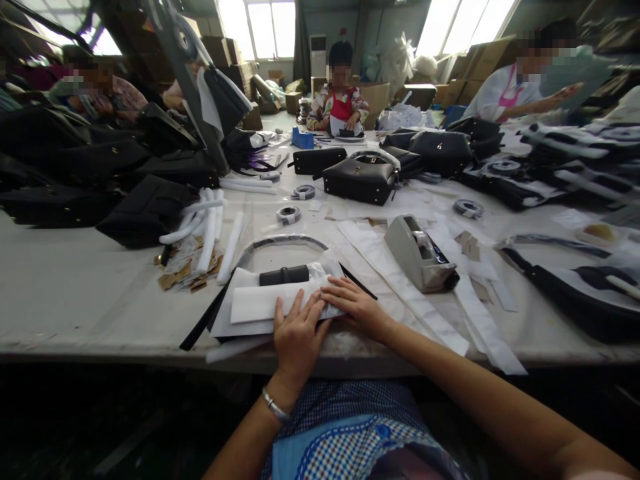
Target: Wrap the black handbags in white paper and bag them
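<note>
A black handbag with a wrapped handle (pixel 285 241) lies flat at the table's front edge. White paper and a white foam strip (pixel 255 305) cover much of its body. My left hand (pixel 299 327) rests on the strip's right part, fingers spread. Beside it my right hand (pixel 356 305) lies flat on the white wrapping, its fingertips close to the left fingers. Just above the strip sits a dark rolled piece (pixel 284 275) with a band around its middle. Black straps stick out from under the paper on both sides.
A grey tape dispenser (pixel 421 257) stands to the right, among long white paper strips (pixel 395 280). White foam tubes (pixel 207 233) and brown tags (pixel 187 270) lie left. Black handbags (pixel 360 179) stand farther back. Several people (pixel 340 110) sit across the table.
</note>
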Demonstrator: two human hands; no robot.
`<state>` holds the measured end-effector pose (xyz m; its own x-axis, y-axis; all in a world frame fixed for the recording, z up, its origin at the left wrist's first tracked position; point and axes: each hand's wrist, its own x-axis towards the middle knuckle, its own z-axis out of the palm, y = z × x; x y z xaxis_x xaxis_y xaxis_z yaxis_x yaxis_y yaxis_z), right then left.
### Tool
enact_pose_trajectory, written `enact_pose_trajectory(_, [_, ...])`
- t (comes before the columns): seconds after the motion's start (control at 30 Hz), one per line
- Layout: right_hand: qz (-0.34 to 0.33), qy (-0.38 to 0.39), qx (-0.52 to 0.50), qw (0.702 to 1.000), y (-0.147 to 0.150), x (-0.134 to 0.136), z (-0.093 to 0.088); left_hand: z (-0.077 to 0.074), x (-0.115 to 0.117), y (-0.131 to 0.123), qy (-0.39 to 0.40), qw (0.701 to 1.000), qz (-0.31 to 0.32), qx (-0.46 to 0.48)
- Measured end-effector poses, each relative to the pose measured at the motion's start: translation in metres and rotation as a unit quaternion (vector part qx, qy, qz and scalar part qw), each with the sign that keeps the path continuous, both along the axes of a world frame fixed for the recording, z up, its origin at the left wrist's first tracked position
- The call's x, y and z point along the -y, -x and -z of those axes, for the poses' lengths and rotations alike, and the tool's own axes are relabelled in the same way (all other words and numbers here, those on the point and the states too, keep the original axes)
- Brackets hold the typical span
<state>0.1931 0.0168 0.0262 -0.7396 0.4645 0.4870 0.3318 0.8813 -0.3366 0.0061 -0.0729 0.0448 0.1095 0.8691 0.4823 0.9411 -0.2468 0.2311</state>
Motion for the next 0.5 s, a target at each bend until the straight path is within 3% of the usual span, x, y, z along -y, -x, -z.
enact_pose_trajectory(0.13, [-0.003,0.015,0.016,1.0,-0.003,0.004,-0.011,0.013,-0.003,0.003,-0.058,0.998,0.026,-0.006])
enact_pose_trajectory(0.27, [0.022,0.013,-0.021,0.999,-0.029,0.032,-0.02,0.013,-0.003,0.006,-0.066,0.997,0.031,-0.007])
enact_pose_trajectory(0.4, [0.021,-0.021,0.003,1.0,-0.054,0.063,-0.007,0.012,-0.003,0.006,-0.06,0.997,0.04,0.001])
enact_pose_trajectory(0.5, [0.023,-0.028,0.047,0.998,-0.058,0.07,0.007,0.013,-0.004,0.007,-0.049,0.998,0.037,0.004])
